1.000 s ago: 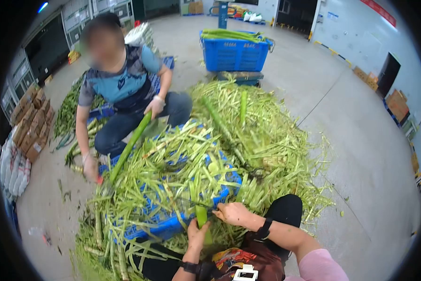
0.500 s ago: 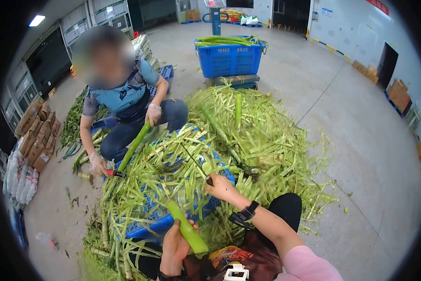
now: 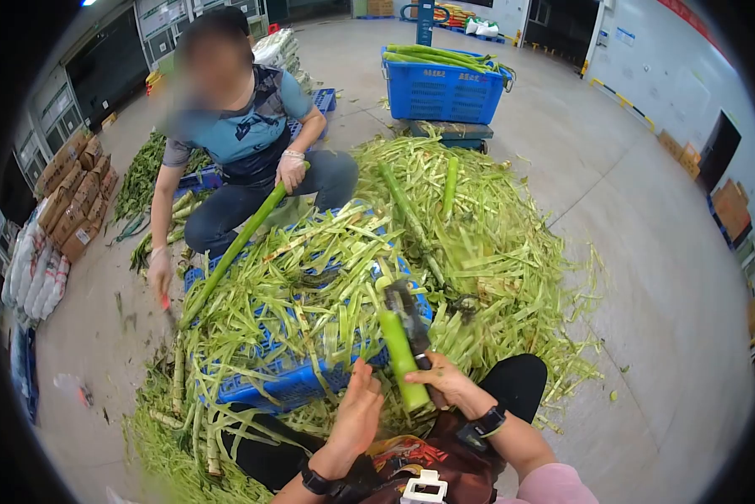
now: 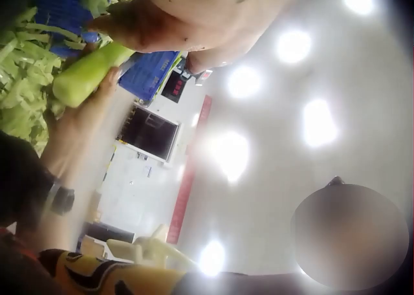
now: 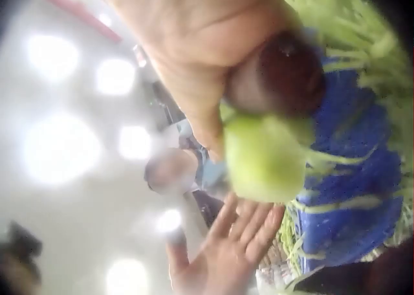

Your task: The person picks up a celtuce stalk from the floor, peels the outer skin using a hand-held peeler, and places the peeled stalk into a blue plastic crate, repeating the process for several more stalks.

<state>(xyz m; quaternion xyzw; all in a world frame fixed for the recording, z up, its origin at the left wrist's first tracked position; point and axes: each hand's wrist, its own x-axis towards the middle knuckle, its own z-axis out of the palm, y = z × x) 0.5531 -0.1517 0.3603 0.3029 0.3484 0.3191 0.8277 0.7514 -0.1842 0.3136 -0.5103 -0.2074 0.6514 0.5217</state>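
My right hand (image 3: 450, 382) grips a knife (image 3: 408, 311) by its dark handle and, along with it, a peeled pale-green celtuce stem (image 3: 398, 349). The stem lies alongside the knife, its cut lower end towards me. In the right wrist view the round handle end (image 5: 291, 75) sits right against the stem (image 5: 265, 162). My left hand (image 3: 356, 417) is just left of the stem, fingers extended and holding nothing. The right wrist view shows its open palm (image 5: 226, 262) below the stem's cut end.
A blue crate (image 3: 289, 382) under peelings stands before my knees. A large heap of peelings (image 3: 512, 277) spreads to the right. Opposite, a crouching person (image 3: 235, 134) holds a long green stem (image 3: 235, 252) and a red-handled tool. Behind, another blue crate (image 3: 445, 97) holds green stems.
The celtuce stem has passed from my left hand to my right, beside the knife. My left hand has let go and opened. The knife has come back from over the crate.
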